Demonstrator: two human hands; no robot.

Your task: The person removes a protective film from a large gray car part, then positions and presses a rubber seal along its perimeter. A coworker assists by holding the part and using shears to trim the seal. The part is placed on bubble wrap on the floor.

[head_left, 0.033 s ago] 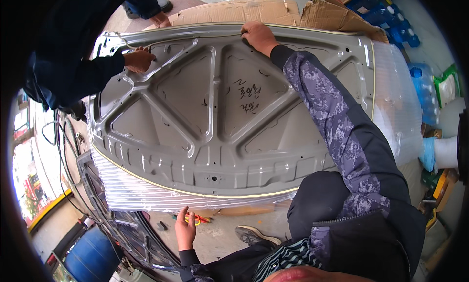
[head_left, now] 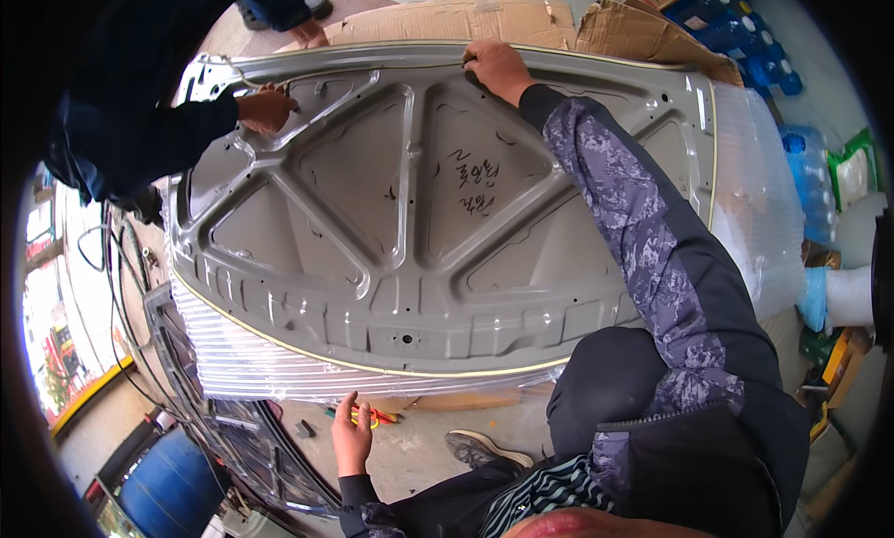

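A grey car hood panel (head_left: pixel 521 300) lies with its ribbed inner side up, dark marker writing on it. At its far edge, my right hand (head_left: pixel 499 70) is closed, its fingertips pinching a thin cream strip (head_left: pixel 400 68) that runs left along that edge. The grip itself is partly hidden by my fingers. My left hand (head_left: pixel 352 437) hovers by the near edge, fingers apart, holding nothing. On the left, a co-worker in dark clothes has one hand (head_left: pixel 267 109) over the panel's far left corner, near a loose loop of the strip, and another hand (head_left: pixel 309 35) past the far edge.
Clear ribbed wrap (head_left: pixel 251 361) and cardboard (head_left: pixel 456 21) lie under and around the panel. Blue water bottles (head_left: pixel 740 30) stand at the far right. Red and yellow-handled tools (head_left: pixel 377 417) lie on the floor. A dark panel (head_left: pixel 251 435) and blue drum (head_left: pixel 172 487) are at lower left.
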